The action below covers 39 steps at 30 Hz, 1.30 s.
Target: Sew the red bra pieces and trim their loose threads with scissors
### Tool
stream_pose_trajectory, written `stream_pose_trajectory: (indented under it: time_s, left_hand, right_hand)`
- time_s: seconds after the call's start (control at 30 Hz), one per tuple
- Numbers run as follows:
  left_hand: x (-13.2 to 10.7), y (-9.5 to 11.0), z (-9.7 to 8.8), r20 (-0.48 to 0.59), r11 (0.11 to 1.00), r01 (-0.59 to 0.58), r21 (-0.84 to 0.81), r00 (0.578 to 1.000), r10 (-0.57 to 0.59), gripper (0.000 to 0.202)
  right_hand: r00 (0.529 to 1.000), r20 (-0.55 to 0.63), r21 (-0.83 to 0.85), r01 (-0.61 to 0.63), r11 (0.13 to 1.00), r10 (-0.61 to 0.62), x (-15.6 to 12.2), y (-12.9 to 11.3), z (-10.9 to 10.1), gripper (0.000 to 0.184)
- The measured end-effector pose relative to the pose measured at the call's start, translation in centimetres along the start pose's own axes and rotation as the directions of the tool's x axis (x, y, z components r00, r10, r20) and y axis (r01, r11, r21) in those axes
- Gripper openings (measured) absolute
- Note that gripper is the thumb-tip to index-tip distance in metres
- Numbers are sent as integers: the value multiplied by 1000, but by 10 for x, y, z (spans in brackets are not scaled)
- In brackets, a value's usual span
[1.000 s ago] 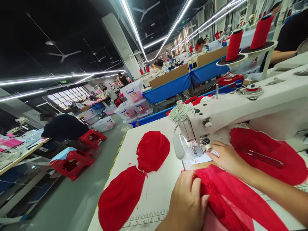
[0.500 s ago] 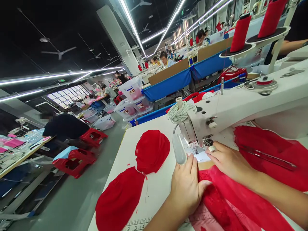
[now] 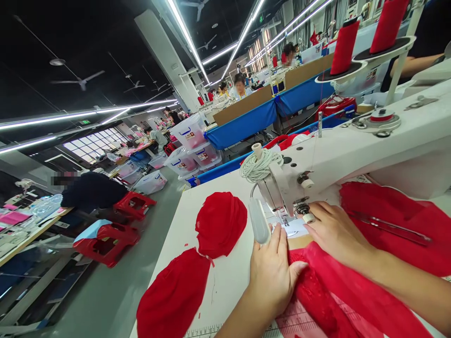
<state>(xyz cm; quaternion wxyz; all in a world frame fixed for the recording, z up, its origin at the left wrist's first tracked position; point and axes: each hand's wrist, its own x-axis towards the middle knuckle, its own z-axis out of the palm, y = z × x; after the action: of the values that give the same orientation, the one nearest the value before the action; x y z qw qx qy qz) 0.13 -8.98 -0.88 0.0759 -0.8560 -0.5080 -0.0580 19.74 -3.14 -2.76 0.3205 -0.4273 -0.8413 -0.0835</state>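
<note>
My left hand [image 3: 269,270] lies flat by the sewing machine's presser foot [image 3: 285,220]. Its fingers point forward and its thumb stands apart, resting on red lace-edged fabric [image 3: 319,291]. On the other side of the foot, my right hand [image 3: 340,234] is over the fabric's edge, fingers loosely bent and partly hidden behind the machine's knob [image 3: 308,218]; it appears open. The fabric trails toward me between both forearms. At the right, metal tweezers [image 3: 391,227] lie on another red sheer piece [image 3: 366,202].
Two rounded red fabric pieces, one farther back [image 3: 221,225] and one nearer [image 3: 172,295], lie left on the white table. A ruler strip [image 3: 204,331] runs along its front. The machine arm [image 3: 352,145] spans above my right hand. Red thread cones [image 3: 345,47] stand behind.
The whole view has shifted slightly. Both hands stay beside the presser foot, and the fabric lies almost as before.
</note>
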Motion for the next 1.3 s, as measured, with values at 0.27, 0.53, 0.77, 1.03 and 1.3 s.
stream_pose_trajectory:
  time_s: [0.27,0.53,0.77,1.03,1.3]
  left_hand:
    - [-2,-2,-3,46,999,4,-36,999,-3,70]
    - [-1,-1,-4,53,1000,21,-18,998,-20,56]
    - [-1,-1,-3,75,998,44,-51,996,-40,59]
    - [4,-2,-6,113,991,92,-93,990,-82,58]
    - [8,-7,-7,92,985,113,-127,990,-102,52]
  right_hand:
    - [990,13,57,137,989,-138,-3,-4,-13,30]
    - [989,4,42,146,988,-146,-6,-4,-12,31]
    - [990,13,27,140,990,-140,-5,-4,-13,32]
    - [994,1,8,108,994,-108,-6,-4,-7,31]
    - [992,30,16,118,993,-118,-5,-1,-8,38]
